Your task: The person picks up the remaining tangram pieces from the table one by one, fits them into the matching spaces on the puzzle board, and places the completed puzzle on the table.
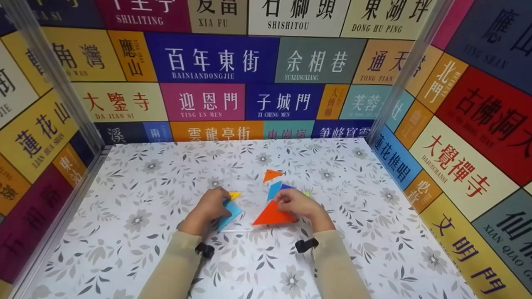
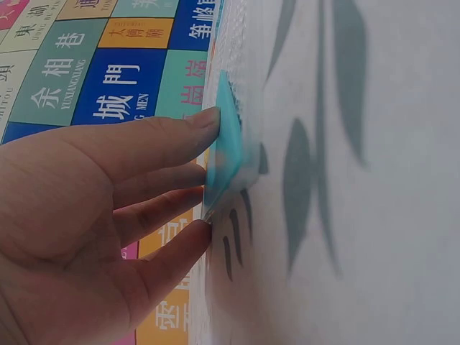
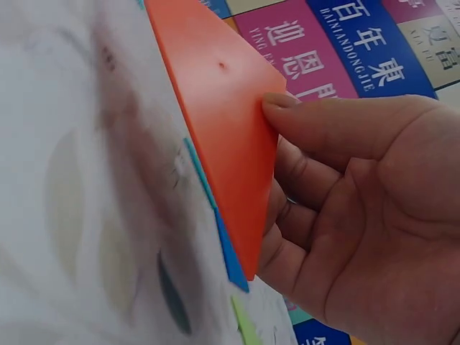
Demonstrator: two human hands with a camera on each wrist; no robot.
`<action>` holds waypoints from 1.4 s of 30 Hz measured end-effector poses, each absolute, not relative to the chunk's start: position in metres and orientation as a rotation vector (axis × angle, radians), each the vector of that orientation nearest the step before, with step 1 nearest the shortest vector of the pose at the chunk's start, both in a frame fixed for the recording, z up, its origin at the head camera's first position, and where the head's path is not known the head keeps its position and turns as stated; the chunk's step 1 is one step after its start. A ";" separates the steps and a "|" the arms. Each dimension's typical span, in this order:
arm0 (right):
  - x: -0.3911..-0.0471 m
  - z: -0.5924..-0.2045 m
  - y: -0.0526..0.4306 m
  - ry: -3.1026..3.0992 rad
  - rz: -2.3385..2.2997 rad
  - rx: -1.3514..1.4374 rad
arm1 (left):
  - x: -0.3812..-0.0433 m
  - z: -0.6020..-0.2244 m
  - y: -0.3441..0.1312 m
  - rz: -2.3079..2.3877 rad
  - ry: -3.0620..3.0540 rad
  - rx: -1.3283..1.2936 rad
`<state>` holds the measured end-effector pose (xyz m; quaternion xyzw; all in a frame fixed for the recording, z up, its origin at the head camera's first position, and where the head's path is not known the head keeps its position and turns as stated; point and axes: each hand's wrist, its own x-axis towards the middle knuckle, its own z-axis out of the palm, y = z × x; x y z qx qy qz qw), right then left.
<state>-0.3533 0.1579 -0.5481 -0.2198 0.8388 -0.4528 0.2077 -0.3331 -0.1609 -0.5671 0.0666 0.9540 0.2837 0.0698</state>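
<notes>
In my right hand point(image 1: 297, 203), thumb and curled fingers pinch a large orange triangle point(image 1: 272, 216) by its edge; the right wrist view shows it tilted. Partly behind it lie a light blue piece point(image 1: 274, 191), a dark blue piece point(image 1: 286, 187) and a green piece point(image 1: 307, 193), mostly hidden. My left hand point(image 1: 208, 203) rests its thumb and fingertips on a light blue triangle point(image 2: 228, 147), its fingers fairly straight. That triangle lies on a clear plastic sheet or tray point(image 2: 241, 36). A yellow piece point(image 1: 235, 195) shows just beyond the left fingers.
A smaller orange triangle point(image 1: 272, 175) lies farther back on the table. White cloth with grey leaves and flowers covers the tabletop point(image 1: 137, 220). Panels with colourful lettering point(image 1: 212, 58) stand at the back and both sides.
</notes>
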 end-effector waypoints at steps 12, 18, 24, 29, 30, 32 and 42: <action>-0.350 -0.537 0.126 2.312 -1.383 -0.601 | -0.334 -0.567 -0.161 0.893 2.825 0.133; -0.351 -0.546 0.116 2.308 -1.399 -0.585 | -0.336 -0.567 -0.161 0.895 2.834 0.160; -0.351 -0.555 0.110 2.288 -1.376 -0.585 | -0.336 -0.568 -0.163 0.898 2.847 0.198; -0.349 -0.556 0.104 2.278 -1.369 -0.598 | -0.335 -0.568 -0.166 0.894 2.884 0.267; -0.349 -0.556 0.103 2.277 -1.371 -0.600 | -0.335 -0.568 -0.167 0.891 2.894 0.281; -0.347 -0.555 0.101 2.278 -1.372 -0.607 | -0.336 -0.567 -0.167 0.889 2.906 0.294; -0.343 -0.558 0.094 2.290 -1.372 -0.612 | -0.335 -0.571 -0.164 0.897 2.879 0.252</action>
